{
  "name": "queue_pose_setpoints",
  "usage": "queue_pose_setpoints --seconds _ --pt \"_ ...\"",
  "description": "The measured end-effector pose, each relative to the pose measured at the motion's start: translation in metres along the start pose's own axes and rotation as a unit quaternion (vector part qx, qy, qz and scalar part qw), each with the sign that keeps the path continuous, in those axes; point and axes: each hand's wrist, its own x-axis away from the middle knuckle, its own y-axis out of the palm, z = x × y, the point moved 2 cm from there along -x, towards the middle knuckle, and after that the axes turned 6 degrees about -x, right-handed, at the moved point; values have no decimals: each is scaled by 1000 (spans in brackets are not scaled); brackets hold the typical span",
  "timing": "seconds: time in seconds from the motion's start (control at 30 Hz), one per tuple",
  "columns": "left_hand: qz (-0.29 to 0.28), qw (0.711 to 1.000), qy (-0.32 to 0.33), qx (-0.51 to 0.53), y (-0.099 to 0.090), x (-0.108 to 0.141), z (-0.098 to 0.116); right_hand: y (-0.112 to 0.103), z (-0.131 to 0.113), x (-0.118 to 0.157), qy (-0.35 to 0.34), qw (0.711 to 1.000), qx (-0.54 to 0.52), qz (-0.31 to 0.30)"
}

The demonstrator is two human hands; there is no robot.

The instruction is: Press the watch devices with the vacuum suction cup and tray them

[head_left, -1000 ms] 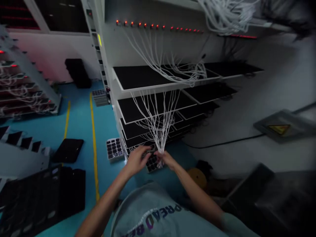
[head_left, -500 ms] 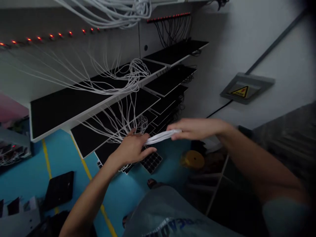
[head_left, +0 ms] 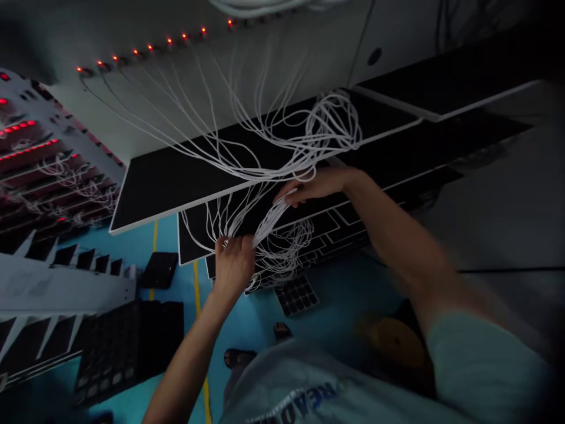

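White cables [head_left: 329,126] are drooping in loose loops across the centre of the frame, and I am logging them first from my remote station. Around them, a rack of black panels [head_left: 150,218] is running diagonally from centre left towards the upper right, with a row of red indicator lights [head_left: 150,47] glowing on the wall above it. A second rack with red lights [head_left: 53,171] is standing at the far left, and a blue floor [head_left: 176,306] with a yellow line [head_left: 197,294] is stretching along the bottom of the frame. A black tray of square cells [head_left: 123,353] is lying at lower left, while a smaller grid tray [head_left: 296,295] is sitting just below the hanging cables. At centre, a bundle of the cables [head_left: 269,221] is running diagonally up and to the right between the two hands. The left hand [head_left: 233,265] is the lower one, its fingers curling together around the bundle's lower end. The right hand [head_left: 318,182] is reaching in from the right, nearer the panels, its fingertips [head_left: 286,197] closing together on the bundle's upper end. Slight blur on that arm is limiting my reading.
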Motion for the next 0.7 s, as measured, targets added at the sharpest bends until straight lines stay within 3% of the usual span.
queue_pose_setpoints --seconds 0.13,0.3,0.43,0.57,0.63,0.7 --pt "-56 996 20 -58 2 -19 -22 11 28 -13 -57 989 84 109" --pt "-37 999 15 -36 21 -11 -29 49 48 -8 -81 953 200 214" --pt "-22 1000 -3 -10 30 -2 -25 74 41 4 -56 918 243 307" --pt "-9 1000 4 14 28 0 -28 95 24 0 -15 898 316 306" --pt "12 999 33 27 19 6 -32 85 8 4 -12 881 337 331" --pt "38 995 80 48 9 24 -33 64 -13 21 -4 844 351 407"
